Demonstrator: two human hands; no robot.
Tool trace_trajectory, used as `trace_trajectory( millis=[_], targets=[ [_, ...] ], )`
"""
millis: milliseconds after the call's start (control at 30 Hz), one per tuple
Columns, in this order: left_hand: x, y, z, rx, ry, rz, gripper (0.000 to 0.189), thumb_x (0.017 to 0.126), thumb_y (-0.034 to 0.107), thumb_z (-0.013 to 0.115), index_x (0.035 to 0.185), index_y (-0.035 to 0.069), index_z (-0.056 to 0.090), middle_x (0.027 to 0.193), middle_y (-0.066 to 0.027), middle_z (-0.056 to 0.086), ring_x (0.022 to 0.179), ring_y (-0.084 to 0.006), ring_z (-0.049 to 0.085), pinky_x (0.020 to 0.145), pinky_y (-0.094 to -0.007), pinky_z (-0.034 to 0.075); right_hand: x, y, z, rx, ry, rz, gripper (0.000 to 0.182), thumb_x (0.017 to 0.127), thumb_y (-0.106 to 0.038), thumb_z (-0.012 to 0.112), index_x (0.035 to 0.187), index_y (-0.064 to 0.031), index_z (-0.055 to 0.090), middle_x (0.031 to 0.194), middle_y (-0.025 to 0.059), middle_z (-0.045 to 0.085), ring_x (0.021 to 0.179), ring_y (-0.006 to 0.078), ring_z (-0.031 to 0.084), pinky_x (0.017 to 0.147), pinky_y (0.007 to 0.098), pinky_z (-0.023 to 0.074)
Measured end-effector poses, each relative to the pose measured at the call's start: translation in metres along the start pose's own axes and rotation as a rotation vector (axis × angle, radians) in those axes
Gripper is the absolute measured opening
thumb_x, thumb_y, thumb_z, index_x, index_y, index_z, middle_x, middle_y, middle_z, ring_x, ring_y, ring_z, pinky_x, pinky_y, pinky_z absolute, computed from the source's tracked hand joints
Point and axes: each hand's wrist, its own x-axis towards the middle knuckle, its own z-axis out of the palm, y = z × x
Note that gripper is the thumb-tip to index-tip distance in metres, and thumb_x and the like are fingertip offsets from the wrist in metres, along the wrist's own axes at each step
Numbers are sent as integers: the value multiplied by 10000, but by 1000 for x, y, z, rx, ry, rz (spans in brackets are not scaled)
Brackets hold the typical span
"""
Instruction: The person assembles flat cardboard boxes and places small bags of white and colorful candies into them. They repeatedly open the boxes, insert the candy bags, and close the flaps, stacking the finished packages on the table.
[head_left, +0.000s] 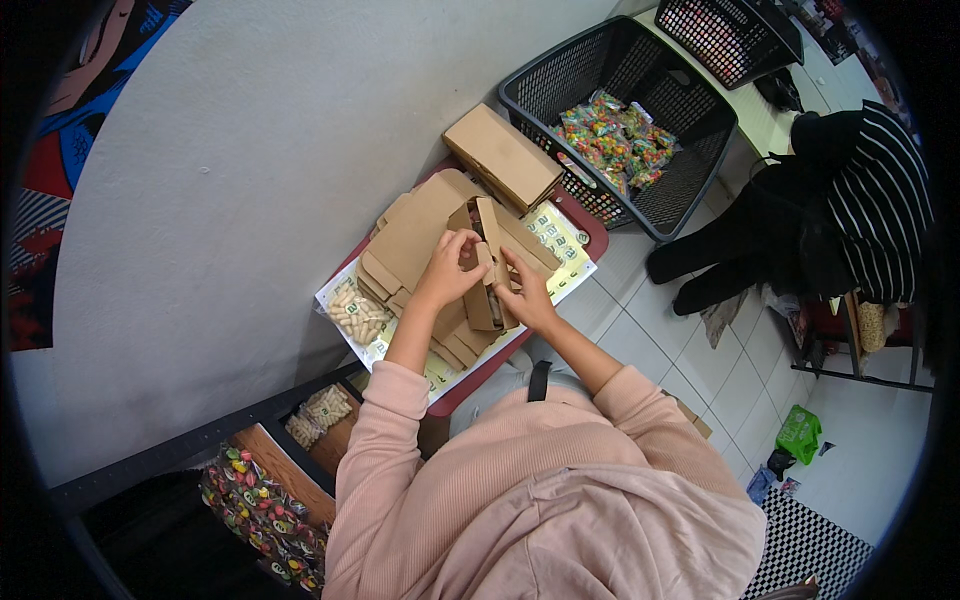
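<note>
My left hand (451, 268) and my right hand (525, 291) both grip the flaps of a small brown cardboard box (487, 311), whose top is partly open. Something dark shows inside, too small to tell. Under the box lie flat, unfolded cardboard cartons (420, 225), stacked on a red table (454, 401). Sheets of printed stickers (559, 244) show beneath them. A clear bag of pale stick-shaped snacks (358, 315) rests left of the cartons. Behind the hands sits a closed cardboard box (504, 154).
A black plastic basket (540, 82) holds bags of colourful sweets (607, 139). Another basket (731, 37) stands behind it. At right, a person in a striped top (874, 202) bends over. Lower left, bags of wrapped sweets (262, 517) and snack bags (319, 416) lie on shelving. A wall borders the table.
</note>
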Motion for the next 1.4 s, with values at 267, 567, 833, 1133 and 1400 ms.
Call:
trace_trajectory(
  millis=[267, 567, 833, 1133, 1400],
  targets=[
    [0, 1, 0, 58, 8, 46, 380, 678, 148, 669, 994, 63, 475, 930, -68, 433, 830, -170, 475, 683, -277, 507, -1, -4, 0, 18, 15, 24, 618, 707, -140, 546, 1257, 11, 309, 1156, 232, 459, 1041, 342, 495, 813, 373, 457],
    [-2, 1, 1, 22, 32, 39, 369, 682, 137, 678, 988, 58, 485, 875, -65, 461, 811, -160, 487, 691, -290, 505, -1, -2, 2, -40, 17, -3, 610, 715, -144, 556, 1254, 8, 316, 1145, 246, 463, 1046, 341, 491, 830, 374, 436],
    [-7, 3, 2, -92, 26, -64, 339, 698, 79, 657, 995, 56, 495, 735, -22, 476, 726, -118, 501, 712, -300, 506, -2, 2, 3, -153, -5, -108, 583, 735, -133, 557, 1238, 51, 326, 1177, 265, 429, 1106, 346, 429, 929, 354, 344],
    [-8, -1, -2, -186, -6, -44, 322, 719, 72, 640, 989, 47, 467, 798, -26, 441, 779, -115, 479, 745, -307, 501, -3, -16, 2, -291, 2, -244, 541, 734, -111, 559, 1233, -33, 365, 1238, 268, 349, 1126, 386, 385, 940, 383, 327],
    [-4, 11, -3, 177, -7, 34, 277, 770, 84, 550, 1020, 24, 446, 770, -112, 489, 729, -227, 507, 674, -329, 446, -3, -15, 2, -298, 9, -211, 488, 736, -110, 556, 1194, -44, 403, 1229, 279, 351, 1123, 407, 374, 933, 394, 331]
  ],
)
